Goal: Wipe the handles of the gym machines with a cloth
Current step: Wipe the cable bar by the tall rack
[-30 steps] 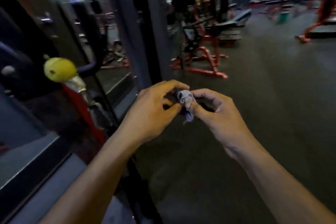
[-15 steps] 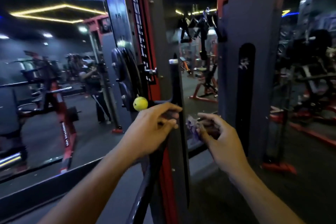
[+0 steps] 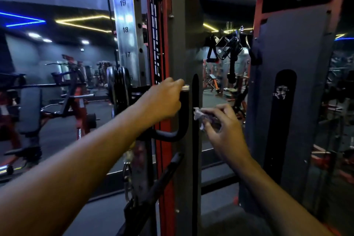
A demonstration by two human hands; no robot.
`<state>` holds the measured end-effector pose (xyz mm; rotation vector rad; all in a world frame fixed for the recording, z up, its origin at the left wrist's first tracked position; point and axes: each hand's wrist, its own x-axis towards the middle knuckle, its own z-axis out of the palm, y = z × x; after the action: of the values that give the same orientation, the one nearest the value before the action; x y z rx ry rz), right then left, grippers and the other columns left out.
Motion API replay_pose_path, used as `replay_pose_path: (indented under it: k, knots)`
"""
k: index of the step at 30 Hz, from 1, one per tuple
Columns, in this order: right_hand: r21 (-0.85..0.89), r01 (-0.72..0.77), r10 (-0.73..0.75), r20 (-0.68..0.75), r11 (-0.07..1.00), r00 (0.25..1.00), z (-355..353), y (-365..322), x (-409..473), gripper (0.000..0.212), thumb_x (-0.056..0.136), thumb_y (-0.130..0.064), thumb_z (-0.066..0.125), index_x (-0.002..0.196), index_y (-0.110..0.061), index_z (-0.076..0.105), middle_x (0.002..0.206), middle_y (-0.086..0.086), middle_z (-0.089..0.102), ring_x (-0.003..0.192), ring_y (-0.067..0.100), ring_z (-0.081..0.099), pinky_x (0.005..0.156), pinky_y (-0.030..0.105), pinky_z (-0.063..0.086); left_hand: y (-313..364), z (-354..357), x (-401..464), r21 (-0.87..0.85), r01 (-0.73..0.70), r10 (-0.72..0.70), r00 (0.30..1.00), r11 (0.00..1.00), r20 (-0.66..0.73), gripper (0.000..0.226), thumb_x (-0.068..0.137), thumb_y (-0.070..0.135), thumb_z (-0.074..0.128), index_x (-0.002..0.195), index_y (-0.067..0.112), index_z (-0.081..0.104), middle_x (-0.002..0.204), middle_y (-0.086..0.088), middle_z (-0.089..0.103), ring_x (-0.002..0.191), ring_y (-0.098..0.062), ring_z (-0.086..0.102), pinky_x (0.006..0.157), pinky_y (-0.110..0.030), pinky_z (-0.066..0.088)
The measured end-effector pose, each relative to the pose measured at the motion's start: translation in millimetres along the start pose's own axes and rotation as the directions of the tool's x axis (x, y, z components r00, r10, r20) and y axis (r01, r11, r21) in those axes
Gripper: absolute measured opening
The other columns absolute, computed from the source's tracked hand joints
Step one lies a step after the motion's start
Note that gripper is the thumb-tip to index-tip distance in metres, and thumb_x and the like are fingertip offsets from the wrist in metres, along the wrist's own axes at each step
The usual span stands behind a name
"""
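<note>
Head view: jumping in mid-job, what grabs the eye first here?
Dead centre, the left hand grips the top of a black curved handle on the red post. Just right of it, the right hand pinches a crumpled cloth, close to the handle but apart from it. Numbers 17 to 20 run up the silver rail above.

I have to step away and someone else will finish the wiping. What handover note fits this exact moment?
Left hand: grips the upright part of the black handle near its silver end cap.
Right hand: pinches the crumpled cloth, close beside the handle; contact cannot be told.
Done: handle steadied, cloth brought up.
Left: wipe this handle from cap down round its bend, then go on to the other machines' handles.
</note>
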<state>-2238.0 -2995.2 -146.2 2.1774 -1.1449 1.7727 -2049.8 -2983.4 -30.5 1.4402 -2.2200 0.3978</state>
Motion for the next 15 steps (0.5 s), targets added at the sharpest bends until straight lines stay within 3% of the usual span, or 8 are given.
replay_pose_path:
  k: [2, 4, 7, 10, 13, 15]
  knots:
    - [-0.012, 0.062, -0.062, -0.011, 0.998, 0.998, 16.1, 17.0, 29.4, 0.026, 0.091, -0.005, 0.070, 0.116, -0.009, 0.070, 0.106, 0.000, 0.050, 0.092, 0.004, 0.053, 0.085, 0.012, 0.046, -6.1, -2.9, 28.9, 0.023, 0.062, -0.062, 0.998, 0.998, -0.010, 0.049, 0.094, 0.002, 0.048, 0.143, 0.008, 0.045, 0.134, -0.016, 0.055, 0.121, -0.035, 0.057, 0.099, -0.046, 0.050]
    - [-0.015, 0.150, -0.150, -0.005, 0.989, 0.989, 33.5, 33.6, 57.7, 0.023, 0.094, -0.005, 0.065, 0.116, -0.006, 0.069, 0.107, -0.001, 0.049, 0.093, 0.004, 0.051, 0.086, 0.012, 0.044, -5.1, -8.3, 54.3, -0.033, 0.117, -0.118, 0.993, 0.993, -0.032, 0.050, 0.098, 0.003, 0.045, 0.147, 0.011, 0.043, 0.140, -0.014, 0.055, 0.121, -0.030, 0.057, 0.093, -0.037, 0.048]
    - [-0.003, 0.264, -0.264, 0.009, 0.964, 0.964, 56.6, 49.5, 76.9, 0.023, 0.093, 0.003, 0.060, 0.116, -0.001, 0.064, 0.108, 0.006, 0.052, 0.097, 0.012, 0.054, 0.091, 0.020, 0.046, -2.6, -2.2, 88.2, -0.230, 0.222, -0.222, 0.975, 0.947, 0.026, 0.036, 0.107, 0.017, 0.043, 0.142, 0.020, 0.049, 0.126, -0.005, 0.058, 0.091, -0.019, 0.062, 0.067, -0.026, 0.043]
    - [0.027, 0.366, -0.366, 0.014, 0.930, 0.930, 69.6, 68.8, 68.3, 0.027, 0.090, 0.006, 0.061, 0.115, -0.001, 0.064, 0.110, 0.012, 0.058, 0.099, 0.026, 0.059, 0.093, 0.031, 0.049, -2.6, 23.5, 117.7, -0.441, 0.311, -0.267, 0.950, 0.842, 0.160, 0.029, 0.110, 0.028, 0.043, 0.136, 0.020, 0.053, 0.114, -0.008, 0.065, 0.094, -0.019, 0.063, 0.072, -0.027, 0.048]
    - [0.114, 0.464, -0.473, 0.079, 0.879, 0.877, 78.6, 97.1, 47.5, 0.030, 0.086, 0.007, 0.067, 0.113, -0.004, 0.066, 0.112, 0.007, 0.059, 0.100, 0.024, 0.059, 0.091, 0.026, 0.048, 1.3, 45.4, 128.2, -0.577, 0.372, -0.281, 0.928, 0.727, 0.243, 0.035, 0.113, 0.029, 0.037, 0.135, 0.010, 0.055, 0.114, -0.019, 0.070, 0.092, -0.024, 0.069, 0.068, -0.019, 0.055]
    - [0.147, 0.534, -0.553, 0.160, 0.832, 0.818, 82.3, 115.9, 36.4, 0.033, 0.084, 0.006, 0.071, 0.115, -0.004, 0.067, 0.116, 0.004, 0.056, 0.100, 0.023, 0.059, 0.086, 0.027, 0.052, 1.6, 54.4, 128.7, -0.674, 0.387, -0.312, 0.920, 0.629, 0.236, 0.037, 0.113, 0.025, 0.035, 0.134, 0.004, 0.057, 0.113, -0.025, 0.071, 0.090, -0.030, 0.072, 0.070, -0.025, 0.060]
